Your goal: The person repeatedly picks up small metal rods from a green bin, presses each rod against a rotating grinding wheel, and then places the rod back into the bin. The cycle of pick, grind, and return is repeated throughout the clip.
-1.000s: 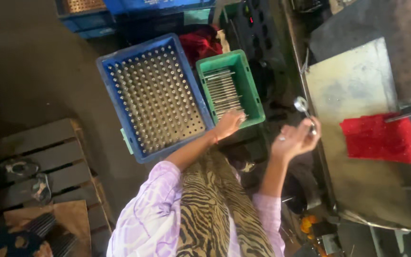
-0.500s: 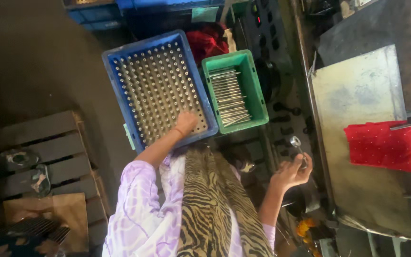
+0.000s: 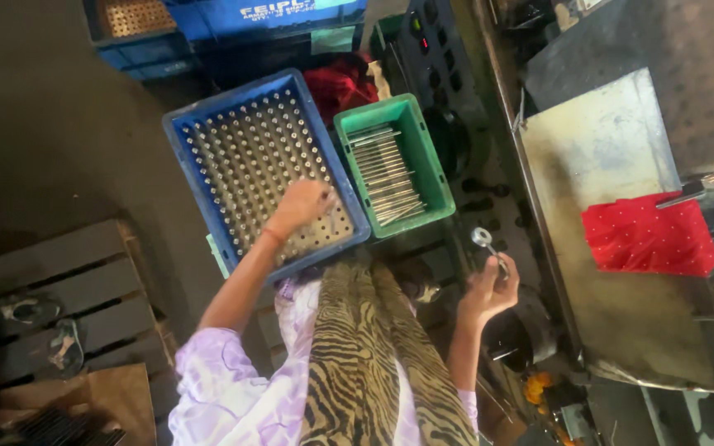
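My left hand (image 3: 301, 205) reaches over the near right corner of a blue crate (image 3: 182, 157). The crate holds a rack of many upright metal pieces. The fingers are curled on a small metal rod at the rack. My right hand (image 3: 489, 285) is raised near my body, right of the crates. It grips a metal pin with a round head (image 3: 483, 240) that sticks up from the fingers. A green crate (image 3: 435, 169) of loose metal rods stands right beside the blue one, between my two hands.
A metal work surface (image 3: 605, 157) with a red cloth (image 3: 648, 235) lies at the right. A dark machine panel (image 3: 435, 58) stands behind the green crate. More blue crates (image 3: 233, 21) sit at the top. A wooden pallet (image 3: 68, 281) with sandals is at the left.
My left hand moved from the green crate to the blue crate's rack. My right hand dropped lower and nearer my body, still holding the pin.
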